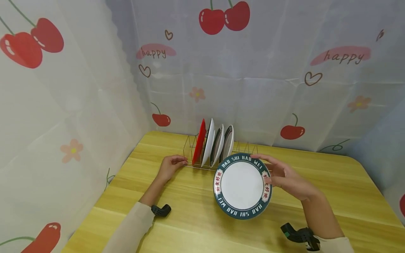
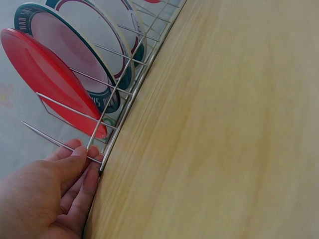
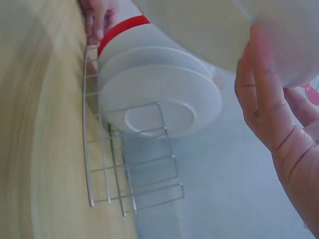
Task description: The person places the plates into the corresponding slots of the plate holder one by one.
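A metal wire dish rack (image 1: 199,166) stands toward the back of the table. In it several plates stand on edge: a red plate (image 1: 199,142) at the left, then a white one (image 1: 207,143) and two with dark green rims, the outermost plate (image 3: 149,99) showing its white underside in the right wrist view. My left hand (image 1: 169,168) pinches the rack's left end wire, thumb against fingers (image 2: 75,174). My right hand (image 1: 289,180) grips the right edge of a round white plate (image 1: 242,186) with a green lettered rim, held up in front of the rack, its face toward the head camera.
The rack's right-hand slots (image 1: 248,147) hold no plate. The wooden table (image 1: 177,225) spreads toward the front. A cherry-patterned curtain (image 1: 253,105) hangs close behind the rack, and another one (image 1: 95,116) borders the left side.
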`<state>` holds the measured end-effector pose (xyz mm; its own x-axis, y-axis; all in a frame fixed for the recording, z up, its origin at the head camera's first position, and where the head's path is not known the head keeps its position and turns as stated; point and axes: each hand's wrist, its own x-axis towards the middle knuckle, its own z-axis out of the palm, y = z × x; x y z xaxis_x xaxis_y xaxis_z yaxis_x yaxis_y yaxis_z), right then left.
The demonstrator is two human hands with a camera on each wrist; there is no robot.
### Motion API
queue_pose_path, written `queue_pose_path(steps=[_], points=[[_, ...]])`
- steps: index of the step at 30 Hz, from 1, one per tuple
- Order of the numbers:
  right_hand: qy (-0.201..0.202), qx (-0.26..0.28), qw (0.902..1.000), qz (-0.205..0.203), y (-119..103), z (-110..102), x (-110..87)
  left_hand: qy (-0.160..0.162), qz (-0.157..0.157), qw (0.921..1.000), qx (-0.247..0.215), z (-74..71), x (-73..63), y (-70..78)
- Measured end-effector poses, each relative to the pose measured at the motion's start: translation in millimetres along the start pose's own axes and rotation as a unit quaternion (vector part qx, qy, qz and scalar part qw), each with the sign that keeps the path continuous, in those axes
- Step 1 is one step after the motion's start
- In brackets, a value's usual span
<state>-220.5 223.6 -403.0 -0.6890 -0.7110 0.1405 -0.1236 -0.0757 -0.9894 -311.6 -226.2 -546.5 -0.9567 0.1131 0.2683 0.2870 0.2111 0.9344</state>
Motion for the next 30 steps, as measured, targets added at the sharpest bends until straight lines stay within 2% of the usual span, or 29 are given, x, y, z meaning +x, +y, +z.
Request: queue_pose_path(steps=[6,12,20,27,30], points=[[0.039,0.042,0.9974,-0.043,-11.1,-11.2,-12.3,0.0,0.002,1.0,0.008,0.5,-1.2,2.1],[0.066,0.085,0.9889,-0.102,-18.7,-18.2,-19.2,0.001,0.007,0.9998,0.016,-0.3,-0.9,2.6],[0.101,0.117,0.9782,-0.139,-22.3,-18.3,-20.2,0.0,0.004,0.9999,0.013,-1.8,-1.4,-1.4],[0.144,0.13,0.967,-0.165,-23.8,-19.1,-21.0,-0.015,-0.005,0.9998,0.01,-0.2,-8.0,28.3],[0.15,0.139,0.9631,-0.175,-24.5,-20.5,-23.0,-0.018,0.0,0.9998,0.011,-0.3,-7.4,27.7]])
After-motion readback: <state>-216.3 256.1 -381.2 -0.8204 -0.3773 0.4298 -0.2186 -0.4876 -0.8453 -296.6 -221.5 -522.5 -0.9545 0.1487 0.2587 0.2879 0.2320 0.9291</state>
